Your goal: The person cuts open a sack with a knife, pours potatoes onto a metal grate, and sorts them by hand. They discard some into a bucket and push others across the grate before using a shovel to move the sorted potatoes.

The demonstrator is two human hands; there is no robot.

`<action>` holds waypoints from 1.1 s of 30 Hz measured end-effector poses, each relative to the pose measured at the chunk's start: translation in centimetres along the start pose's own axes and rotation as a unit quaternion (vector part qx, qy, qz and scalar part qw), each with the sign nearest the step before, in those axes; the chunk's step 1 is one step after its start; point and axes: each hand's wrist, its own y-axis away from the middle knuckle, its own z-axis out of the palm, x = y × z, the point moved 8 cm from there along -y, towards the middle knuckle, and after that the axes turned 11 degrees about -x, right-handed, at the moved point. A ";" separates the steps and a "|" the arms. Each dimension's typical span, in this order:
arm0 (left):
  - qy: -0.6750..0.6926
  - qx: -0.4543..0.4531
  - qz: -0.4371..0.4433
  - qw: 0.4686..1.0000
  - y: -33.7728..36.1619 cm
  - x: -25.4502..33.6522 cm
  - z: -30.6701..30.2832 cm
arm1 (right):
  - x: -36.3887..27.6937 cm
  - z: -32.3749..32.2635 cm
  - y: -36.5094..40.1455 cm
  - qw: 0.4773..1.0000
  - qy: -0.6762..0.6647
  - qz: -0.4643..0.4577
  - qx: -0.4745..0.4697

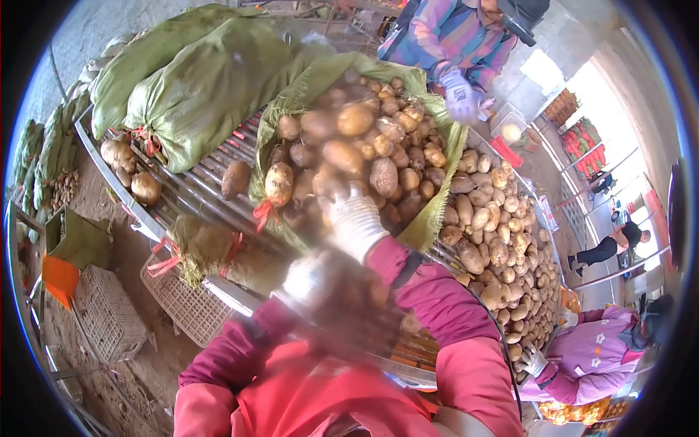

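An open green mesh sack (441, 207) spreads over the roller table, with a heap of potatoes (384, 177) in it. My right hand (354, 220), in a white knitted glove, reaches over the near side of this heap, its fingers spread against the potatoes. Nearer to my body is my left hand (309, 280), also gloved. Motion smears its fingers, and whether it holds anything cannot be made out. A brown blur lies between the hands and my chest. Some potatoes in the sack's middle are blurred too.
Full green sacks (196, 91) lie at the back left on the rollers (207, 178). Loose potatoes (502, 240) cover the right side. A co-worker's gloved hand (460, 98) is beyond the sack; another person (582, 349) works at lower right. Plastic crates (109, 313) stand on the left floor.
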 end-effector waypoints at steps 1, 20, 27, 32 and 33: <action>-0.020 0.006 0.002 1.000 0.3 -0.6 1.0 | 1.0 -0.9 0.2 1.000 -0.018 0.017 0.003; -0.057 -0.053 -0.039 0.996 -1.3 0.6 -0.6 | 16.6 4.2 18.4 0.223 -0.954 0.005 0.200; -0.061 -0.075 -0.054 0.994 -1.5 0.8 -0.5 | 16.6 4.6 21.4 0.317 -0.927 0.071 0.189; -0.048 -0.056 -0.042 0.996 -1.4 0.6 -0.5 | 17.8 4.1 23.6 0.324 -0.915 0.109 0.215; -0.046 -0.053 -0.041 0.997 -1.3 0.6 -0.6 | 18.0 4.1 23.7 0.321 -0.914 0.110 0.223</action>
